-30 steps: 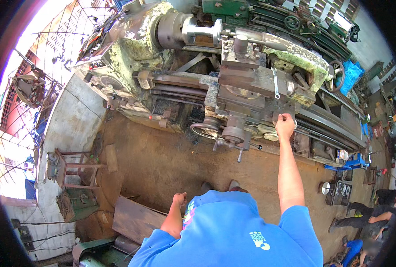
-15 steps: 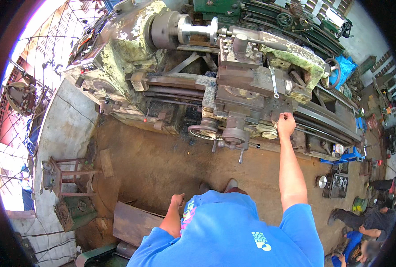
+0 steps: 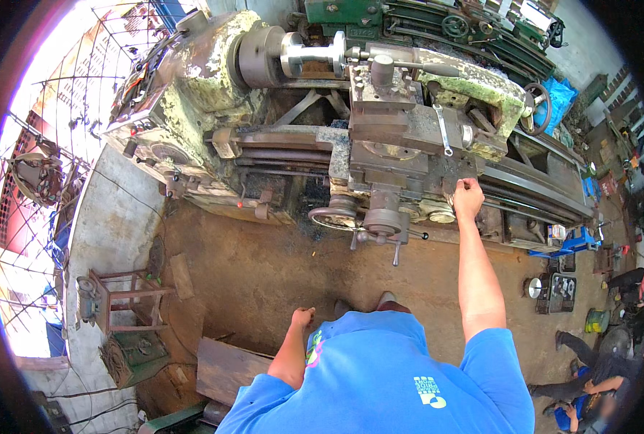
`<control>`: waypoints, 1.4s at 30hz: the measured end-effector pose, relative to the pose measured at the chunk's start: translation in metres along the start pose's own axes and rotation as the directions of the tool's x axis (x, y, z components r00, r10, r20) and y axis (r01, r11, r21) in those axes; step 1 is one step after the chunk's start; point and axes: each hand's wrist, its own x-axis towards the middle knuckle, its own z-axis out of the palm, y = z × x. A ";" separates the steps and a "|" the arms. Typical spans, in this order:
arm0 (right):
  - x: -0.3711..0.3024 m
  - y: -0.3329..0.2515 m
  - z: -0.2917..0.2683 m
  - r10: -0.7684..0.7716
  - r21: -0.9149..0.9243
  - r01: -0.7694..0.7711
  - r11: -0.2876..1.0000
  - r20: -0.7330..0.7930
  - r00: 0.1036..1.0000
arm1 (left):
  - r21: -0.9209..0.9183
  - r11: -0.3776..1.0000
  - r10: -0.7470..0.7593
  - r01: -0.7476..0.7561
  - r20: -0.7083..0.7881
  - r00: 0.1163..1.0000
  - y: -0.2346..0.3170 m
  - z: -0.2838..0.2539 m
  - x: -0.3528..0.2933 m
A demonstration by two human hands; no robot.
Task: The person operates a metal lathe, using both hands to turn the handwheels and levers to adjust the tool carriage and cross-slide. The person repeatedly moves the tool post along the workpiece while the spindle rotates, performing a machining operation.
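Observation:
My right hand [image 3: 469, 199] reaches forward to the right front edge of the lathe carriage [image 3: 416, 173]. Its fingers are pinched together there; whatever they grip is hidden. Low beside my body, my left hand [image 3: 303, 316] is curled closed, away from the machine, with nothing seen in it. Gripped in the lathe chuck [image 3: 260, 58] is a shiny flanged metal workpiece [image 3: 315, 54]. Right of it stands the tool post [image 3: 382, 72] with its long handle. A spanner [image 3: 443, 130] lies on the carriage. Below, the carriage handwheel [image 3: 333, 218] and a cross-slide crank [image 3: 380, 228] face me.
The tailstock [image 3: 474, 79] and its handwheel [image 3: 537, 108] stand at the right end. Behind is a green lathe [image 3: 452, 29]. A wooden stool [image 3: 130, 296] and green metal box [image 3: 134, 354] are at left. Black crates [image 3: 556, 293] and people [image 3: 600, 383] are at right.
The view has shifted slightly. My left hand has moved a little to the right and forward. My right hand stays at the carriage edge, its fingers still pinched.

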 end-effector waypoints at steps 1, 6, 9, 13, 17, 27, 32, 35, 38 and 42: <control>0.000 0.000 0.000 -0.006 0.007 0.006 1.000 -0.005 1.000 | 0.006 1.000 0.013 -0.013 0.001 1.000 -0.006 -0.003 0.001; 0.001 0.000 0.001 -0.003 0.005 0.004 1.000 -0.018 1.000 | 0.052 0.993 -0.108 0.110 -0.054 0.993 -0.035 -0.014 -0.010; 0.002 0.001 0.001 -0.014 -0.007 0.014 1.000 -0.019 1.000 | 0.082 0.990 -0.105 0.111 -0.076 0.992 -0.044 -0.016 -0.020; 0.001 0.002 0.002 -0.035 -0.024 0.034 0.999 -0.020 0.999 | 0.035 0.999 -0.036 0.038 -0.063 0.997 -0.047 -0.015 -0.027; 0.001 0.000 0.003 -0.014 -0.037 0.014 0.999 0.003 1.000 | 0.028 0.999 -0.037 0.038 -0.051 0.998 -0.040 -0.013 -0.028; 0.000 -0.003 0.001 -0.030 -0.035 0.030 0.999 0.005 1.000 | 0.022 0.999 -0.039 0.039 0.001 0.999 -0.021 -0.008 -0.012; 0.001 -0.003 0.001 0.009 -0.030 -0.008 1.000 0.026 1.000 | -0.016 0.998 -0.055 0.055 0.001 0.998 -0.020 -0.010 -0.008; 0.003 -0.002 0.002 0.009 -0.029 -0.009 1.000 0.025 1.000 | -0.034 0.998 -0.055 0.055 0.002 0.998 -0.018 -0.010 -0.009; 0.003 -0.001 0.003 0.011 -0.046 -0.010 0.999 0.034 0.999 | -0.020 0.998 -0.054 0.054 0.002 0.999 -0.017 -0.009 -0.011; 0.004 0.000 0.004 -0.008 -0.066 0.010 0.998 0.024 1.000 | 0.010 0.997 -0.073 0.073 -0.003 0.997 -0.015 -0.008 -0.015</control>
